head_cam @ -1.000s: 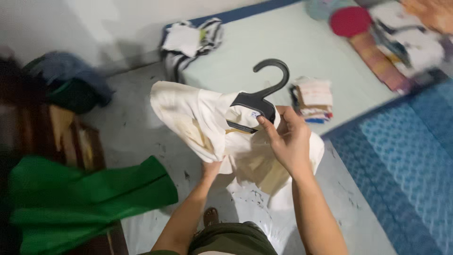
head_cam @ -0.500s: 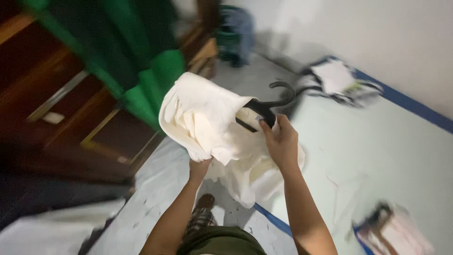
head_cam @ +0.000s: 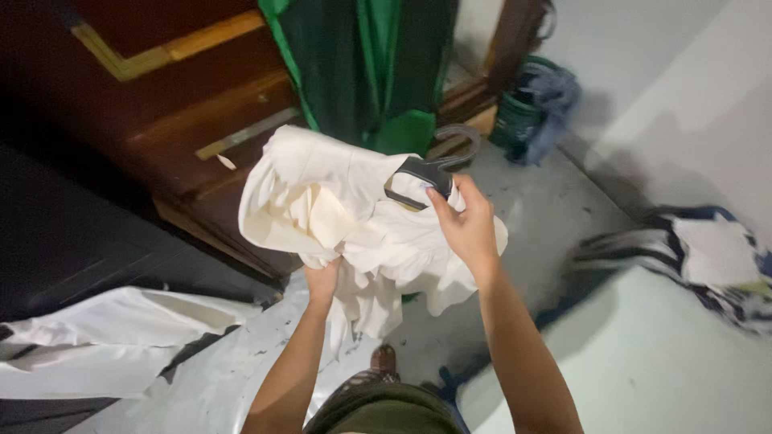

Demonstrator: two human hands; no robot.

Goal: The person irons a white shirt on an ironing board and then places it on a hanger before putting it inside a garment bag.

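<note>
gripping as before: right hand [head_cam: 465, 227] on hanger [head_cam: 418, 173], left hand [head_cam: 322, 281] under cream garment [head_cam: 322, 209], now facing wardrobe [head_cam: 145, 104]

A dark brown wooden wardrobe [head_cam: 161, 88] stood on the left, with green cloth [head_cam: 370, 64] hanging from it. The floor [head_cam: 555, 217] was grey and scuffed, and a plain white wall [head_cam: 683, 104] rose on the right. A pale green mat [head_cam: 643, 362] with a blue edge lay on the floor.
</note>
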